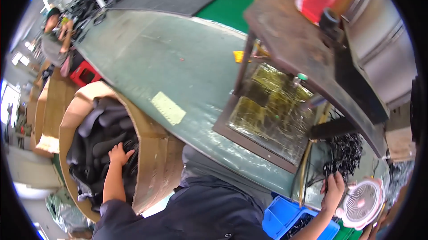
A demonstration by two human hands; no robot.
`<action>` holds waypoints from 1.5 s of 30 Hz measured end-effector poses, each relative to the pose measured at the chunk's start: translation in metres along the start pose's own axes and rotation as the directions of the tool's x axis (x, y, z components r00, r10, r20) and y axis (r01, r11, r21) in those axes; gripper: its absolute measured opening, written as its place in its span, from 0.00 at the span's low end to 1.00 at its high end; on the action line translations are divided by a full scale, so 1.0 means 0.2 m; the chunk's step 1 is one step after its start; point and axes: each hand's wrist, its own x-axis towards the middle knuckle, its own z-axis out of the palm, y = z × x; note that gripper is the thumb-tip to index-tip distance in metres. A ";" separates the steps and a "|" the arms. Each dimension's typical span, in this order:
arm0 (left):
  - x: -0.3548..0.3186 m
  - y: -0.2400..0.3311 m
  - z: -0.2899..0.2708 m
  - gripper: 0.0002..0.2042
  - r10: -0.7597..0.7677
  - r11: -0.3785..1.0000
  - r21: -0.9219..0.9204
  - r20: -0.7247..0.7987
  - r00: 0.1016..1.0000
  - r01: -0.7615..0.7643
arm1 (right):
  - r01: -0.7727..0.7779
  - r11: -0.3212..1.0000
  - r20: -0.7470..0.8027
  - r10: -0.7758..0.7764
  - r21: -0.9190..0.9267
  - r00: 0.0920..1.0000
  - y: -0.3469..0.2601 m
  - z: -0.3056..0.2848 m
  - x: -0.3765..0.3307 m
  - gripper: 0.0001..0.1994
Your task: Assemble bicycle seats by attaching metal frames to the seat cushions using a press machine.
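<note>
While the left hand (118, 155) reaches into a large cardboard box (156, 162) at the near left, the right hand (333, 191) is at the near right, by the edge of a pile of small black parts (347, 151). The left fingers are partly spread, with the thumb standing apart to the right; they lie over the smooth, curved black pieces (103, 145) that fill the box, but I cannot tell whether they have hold of one. The right fingers are bent together toward the thumb and touch or nearly touch the pile; what they grip, if anything, cannot be made out.

The pile lies on the right end of the long green table (147, 57), just beside a dark metal stand (290, 30). Under the stand's top is a flat panel covered in shiny clear and yellowish film (267, 110). A pale yellow sheet (168, 108) lies on the table near the box. To the right of the right hand is a pink round fan (362, 200), and below that hand a blue bin (278, 217) holds more dark parts. At the far left, beyond the box, a co-worker (54, 46) is near a red crate (85, 74).
</note>
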 end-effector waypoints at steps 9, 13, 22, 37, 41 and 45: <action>-0.01 -0.09 -0.13 0.47 0.285 0.954 0.115 -0.056 0.957 -0.277 | 0.167 0.922 0.112 -0.136 -0.350 0.984 0.24 0.04 -0.05 0.29; -0.12 -0.16 -0.19 0.30 0.231 0.961 -0.066 -0.345 0.910 -0.269 | 0.337 0.719 0.181 -0.288 -0.608 0.940 -0.06 0.28 -0.18 0.39; -0.15 -0.03 -0.99 0.22 -0.672 0.306 -0.743 -0.611 0.418 -0.595 | 0.320 0.643 0.057 -0.395 -0.696 0.917 0.05 0.33 -0.08 0.29; -1.15 2.36 -1.50 0.18 0.953 -0.296 -0.050 0.048 -0.298 -0.954 | 0.685 0.697 0.159 -0.667 -0.210 0.728 -0.17 0.42 -0.33 0.34; -0.93 2.22 -1.48 0.19 0.847 -0.321 0.172 -0.389 -0.363 -0.931 | 0.825 0.495 0.228 -0.800 -0.271 0.555 -0.07 0.40 -0.33 0.36; -0.66 2.10 -1.27 0.20 0.847 -0.260 -0.165 -0.512 -0.142 -0.951 | 0.841 0.471 0.347 -0.767 -0.268 0.540 -0.10 0.52 -0.36 0.39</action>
